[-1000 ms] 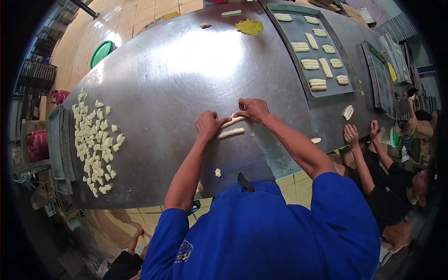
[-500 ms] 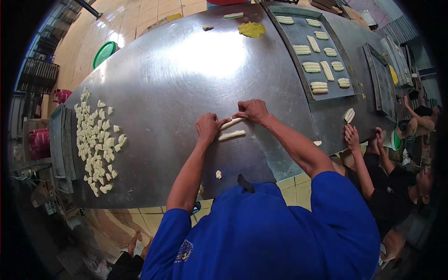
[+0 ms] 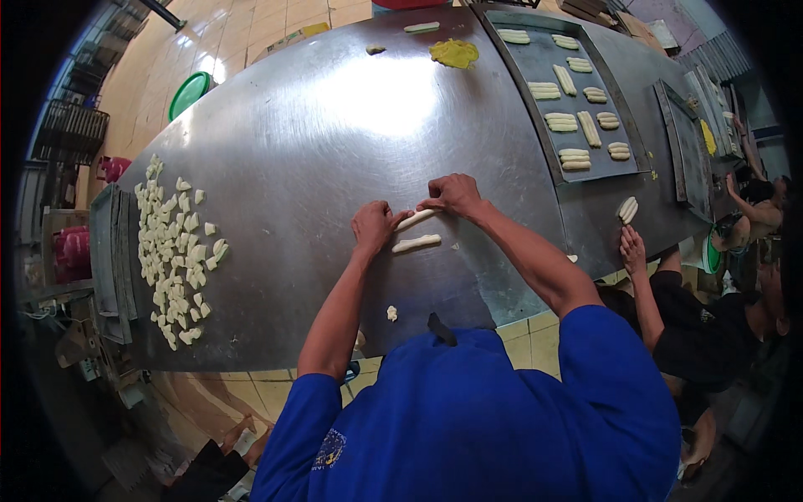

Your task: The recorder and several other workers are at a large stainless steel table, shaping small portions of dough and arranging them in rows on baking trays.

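Note:
A pale dough strip point(image 3: 416, 219) lies on the metal table, its two ends pinched by my hands. At the left end are the closed fingers of my left hand point(image 3: 373, 226). My right hand point(image 3: 454, 197) closes its fingertips on the other end. Just nearer to me rests a second dough strip point(image 3: 416, 243), touched by neither hand. A small dough scrap point(image 3: 391, 313) sits closer to the table's front edge. Many cut dough pieces point(image 3: 177, 259) are spread over the left part of the table.
A metal tray point(image 3: 548, 125) of grouped dough strips stands at the far right. Beyond my hands lies a yellow lump point(image 3: 454, 53). To the right, a co-worker's hand point(image 3: 633, 248) is beside a dough bundle point(image 3: 627, 209). An upright tray point(image 3: 113, 251) edges the left side.
My hands stay on the same dough strip, the right one shifted very slightly. The co-worker at the right has leaned, and one of their hands has moved out from beside the other.

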Tool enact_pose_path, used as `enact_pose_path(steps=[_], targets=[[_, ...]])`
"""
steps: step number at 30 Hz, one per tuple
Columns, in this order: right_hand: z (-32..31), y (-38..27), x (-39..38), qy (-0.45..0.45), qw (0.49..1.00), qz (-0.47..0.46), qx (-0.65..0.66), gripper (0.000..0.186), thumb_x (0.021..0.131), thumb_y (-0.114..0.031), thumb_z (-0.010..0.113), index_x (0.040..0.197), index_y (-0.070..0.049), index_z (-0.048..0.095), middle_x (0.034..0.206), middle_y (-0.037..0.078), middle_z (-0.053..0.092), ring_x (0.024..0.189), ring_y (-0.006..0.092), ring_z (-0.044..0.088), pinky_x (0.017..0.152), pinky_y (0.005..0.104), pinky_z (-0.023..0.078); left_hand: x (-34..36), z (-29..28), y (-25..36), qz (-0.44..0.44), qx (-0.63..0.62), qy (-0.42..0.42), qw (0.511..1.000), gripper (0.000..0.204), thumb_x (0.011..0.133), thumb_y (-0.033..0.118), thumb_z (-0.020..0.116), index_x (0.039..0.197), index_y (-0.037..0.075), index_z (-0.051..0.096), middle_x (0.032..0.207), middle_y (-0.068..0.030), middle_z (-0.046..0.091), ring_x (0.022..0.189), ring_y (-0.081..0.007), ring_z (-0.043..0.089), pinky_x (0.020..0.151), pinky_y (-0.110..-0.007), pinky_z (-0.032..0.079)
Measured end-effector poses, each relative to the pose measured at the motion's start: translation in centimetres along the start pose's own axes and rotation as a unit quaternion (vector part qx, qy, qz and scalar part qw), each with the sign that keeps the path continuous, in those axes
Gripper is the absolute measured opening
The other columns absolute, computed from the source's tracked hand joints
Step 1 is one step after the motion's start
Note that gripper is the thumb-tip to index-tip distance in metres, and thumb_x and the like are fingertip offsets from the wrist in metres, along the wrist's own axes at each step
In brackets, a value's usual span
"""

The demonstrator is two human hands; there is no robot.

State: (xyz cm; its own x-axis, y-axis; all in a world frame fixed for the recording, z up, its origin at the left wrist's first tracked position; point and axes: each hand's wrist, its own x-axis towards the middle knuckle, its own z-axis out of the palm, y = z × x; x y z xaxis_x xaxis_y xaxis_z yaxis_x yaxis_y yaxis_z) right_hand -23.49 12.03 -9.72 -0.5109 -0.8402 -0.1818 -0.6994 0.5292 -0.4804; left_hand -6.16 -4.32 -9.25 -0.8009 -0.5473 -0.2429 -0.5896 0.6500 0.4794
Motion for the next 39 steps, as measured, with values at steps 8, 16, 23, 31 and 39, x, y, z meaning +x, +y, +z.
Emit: enact_pose_path(steps=[8, 16, 23, 31, 39], targets=[[-0.2, -0.1, 0.7, -0.016, 0.999, 0.027, -0.010, 0.068, 0.070, -0.082, 0.070, 0.080, -0.015, 0.075, 0.081, 0.009, 0.074, 0.081, 0.0307, 0.072, 0.073, 0.0448, 0.055, -0.3, 0.2, 0.0, 0.027, -0.012, 0.038, 0.999, 0.061, 0.073, 0.064, 0.081, 0.073, 0.004, 0.068, 0.077, -0.0144, 0.069, 0.075, -0.0333, 0.067, 0.068, -0.046, 0.049], [-1.1, -1.0, 0.0, -0.052, 0.997, 0.048, 0.008, 0.058, 0.079, -0.071, 0.071, 0.090, -0.014, 0.078, 0.084, 0.011, 0.073, 0.083, 0.0313, 0.070, 0.076, 0.0442, 0.054, -0.4, -0.1, 0.3, -0.007, -0.009, 0.023, 1.000, 0.054, 0.081, 0.057, 0.079, 0.075, 0.004, 0.069, 0.083, -0.0128, 0.069, 0.076, -0.0327, 0.067, 0.071, -0.045, 0.050], [1.1, -0.7, -4.6, 0.121, 0.981, -0.128, 0.077, 0.026, 0.094, -0.024, 0.069, 0.116, -0.010, 0.071, 0.106, 0.016, 0.067, 0.100, 0.0333, 0.065, 0.087, 0.0416, 0.053, -2.9, -0.1, -2.1, 0.243, -0.111, 0.074, 0.961, 0.039, 0.091, 0.028, 0.073, 0.125, 0.010, 0.069, 0.105, -0.0113, 0.070, 0.100, -0.0304, 0.065, 0.089, -0.043, 0.052], [-1.9, -5.0, -6.5, -0.049, 0.977, 0.064, 0.198, 0.020, 0.094, -0.017, 0.066, 0.109, -0.005, 0.073, 0.102, 0.019, 0.065, 0.099, 0.0370, 0.063, 0.087, 0.0444, 0.050, -3.5, -1.8, -2.6, 0.158, -0.183, -0.055, 0.969, 0.039, 0.090, 0.009, 0.070, 0.129, 0.009, 0.069, 0.107, -0.0115, 0.072, 0.104, -0.0287, 0.063, 0.092, -0.041, 0.052], [2.4, -4.3, -9.6, -0.019, 0.988, -0.048, 0.143, 0.026, 0.093, -0.018, 0.067, 0.114, -0.002, 0.070, 0.108, 0.019, 0.064, 0.103, 0.0370, 0.063, 0.090, 0.0448, 0.052, -5.8, -0.4, -3.8, 0.218, -0.142, -0.115, 0.959, 0.032, 0.089, 0.019, 0.074, 0.119, 0.008, 0.075, 0.112, -0.0112, 0.067, 0.107, -0.0307, 0.061, 0.096, -0.041, 0.051]])
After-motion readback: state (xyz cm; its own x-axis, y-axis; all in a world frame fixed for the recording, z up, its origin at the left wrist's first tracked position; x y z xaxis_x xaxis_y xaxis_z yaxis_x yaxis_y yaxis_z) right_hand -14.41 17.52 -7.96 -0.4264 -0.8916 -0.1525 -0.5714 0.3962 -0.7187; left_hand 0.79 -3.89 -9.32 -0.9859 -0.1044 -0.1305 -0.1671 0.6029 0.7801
